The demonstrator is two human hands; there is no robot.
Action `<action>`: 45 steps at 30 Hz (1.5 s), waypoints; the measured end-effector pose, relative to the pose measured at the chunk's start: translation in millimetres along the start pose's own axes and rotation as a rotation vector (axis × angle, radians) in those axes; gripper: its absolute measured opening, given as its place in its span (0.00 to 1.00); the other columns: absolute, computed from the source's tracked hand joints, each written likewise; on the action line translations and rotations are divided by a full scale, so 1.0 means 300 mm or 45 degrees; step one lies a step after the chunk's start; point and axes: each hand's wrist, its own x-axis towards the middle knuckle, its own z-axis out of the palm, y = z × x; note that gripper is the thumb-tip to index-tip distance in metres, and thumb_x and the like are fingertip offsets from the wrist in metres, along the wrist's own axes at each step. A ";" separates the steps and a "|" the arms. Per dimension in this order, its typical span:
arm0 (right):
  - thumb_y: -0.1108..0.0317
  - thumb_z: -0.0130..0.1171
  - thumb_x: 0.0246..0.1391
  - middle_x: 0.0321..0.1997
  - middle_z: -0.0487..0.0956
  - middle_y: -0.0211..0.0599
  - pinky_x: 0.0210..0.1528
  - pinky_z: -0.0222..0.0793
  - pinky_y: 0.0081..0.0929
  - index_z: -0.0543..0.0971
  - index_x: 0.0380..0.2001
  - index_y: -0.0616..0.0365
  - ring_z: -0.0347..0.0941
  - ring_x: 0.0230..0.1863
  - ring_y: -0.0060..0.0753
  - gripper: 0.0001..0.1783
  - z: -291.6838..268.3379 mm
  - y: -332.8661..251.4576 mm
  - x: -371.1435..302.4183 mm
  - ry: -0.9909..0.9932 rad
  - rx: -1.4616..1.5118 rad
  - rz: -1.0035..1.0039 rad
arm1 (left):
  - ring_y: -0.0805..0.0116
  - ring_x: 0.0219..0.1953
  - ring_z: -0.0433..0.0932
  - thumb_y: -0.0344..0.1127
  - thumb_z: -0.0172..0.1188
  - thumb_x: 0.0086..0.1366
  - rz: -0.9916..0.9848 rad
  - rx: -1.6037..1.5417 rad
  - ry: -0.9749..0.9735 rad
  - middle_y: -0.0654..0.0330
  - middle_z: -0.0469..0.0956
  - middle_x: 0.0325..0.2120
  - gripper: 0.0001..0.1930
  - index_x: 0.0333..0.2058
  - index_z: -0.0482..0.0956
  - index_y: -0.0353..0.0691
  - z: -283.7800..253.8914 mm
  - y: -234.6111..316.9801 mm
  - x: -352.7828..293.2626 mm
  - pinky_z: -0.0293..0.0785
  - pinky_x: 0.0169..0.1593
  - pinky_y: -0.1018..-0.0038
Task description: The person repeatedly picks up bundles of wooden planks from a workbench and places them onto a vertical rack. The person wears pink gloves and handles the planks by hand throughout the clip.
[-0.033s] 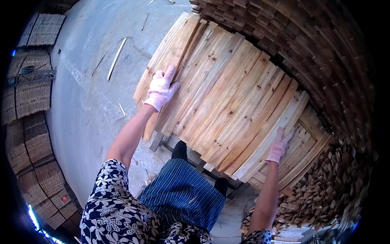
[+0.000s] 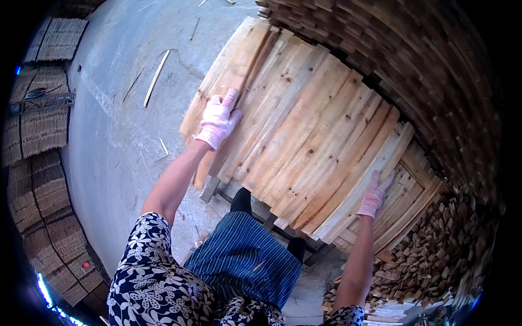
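A layer of pale wooden boards [image 2: 304, 125] lies side by side in front of me, knots showing in several of them. My left hand [image 2: 218, 120], in a pinkish-white knit glove, rests on the boards toward the left side, fingers stretched out and thumb apart. Beneath its fingertips are the leftmost boards [image 2: 231, 68], with a darker gap beside them. On the right, my gloved right hand [image 2: 373, 194] lies with spread fingers beside a long pale board [image 2: 382, 158] that sits higher than the boards further right. Neither hand is wrapped round a board.
Stacked wood [image 2: 435, 70] rises along the far right. A heap of short wood pieces [image 2: 440, 255] lies at the lower right. Thin strips [image 2: 156, 77] are scattered on the concrete floor [image 2: 114, 179]. Bundled stacks [image 2: 46, 190] line the left. A metal support [image 2: 209, 190] shows under the boards.
My left hand has shifted very slightly to the right, and the left boards under it have edged the same way. My right hand stays in place.
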 end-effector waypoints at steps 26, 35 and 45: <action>0.38 0.50 0.65 0.67 0.70 0.60 0.67 0.63 0.53 0.54 0.76 0.44 0.70 0.63 0.67 0.43 -0.208 0.029 -0.073 -0.285 -0.777 -0.113 | 0.65 0.62 0.70 0.42 0.59 0.74 -0.282 -0.907 -0.125 0.54 0.68 0.64 0.36 0.73 0.55 0.39 -0.149 -0.550 0.311 0.66 0.65 0.72; 0.36 0.47 0.65 0.66 0.70 0.64 0.63 0.67 0.56 0.51 0.77 0.38 0.71 0.61 0.71 0.43 -0.524 0.715 0.006 0.476 -0.588 0.169 | 0.58 0.64 0.70 0.27 0.62 0.68 -0.399 -1.079 -0.371 0.49 0.67 0.65 0.36 0.72 0.59 0.45 -0.103 0.278 -0.067 0.76 0.62 0.66; 0.47 0.48 0.68 0.59 0.68 0.74 0.53 0.72 0.60 0.44 0.78 0.40 0.76 0.50 0.75 0.42 -0.458 0.301 -0.010 0.168 -0.614 0.446 | 0.32 0.64 0.67 0.63 0.72 0.55 -0.371 0.045 -0.066 0.30 0.65 0.63 0.54 0.69 0.59 0.34 0.158 0.341 -0.043 0.68 0.64 0.48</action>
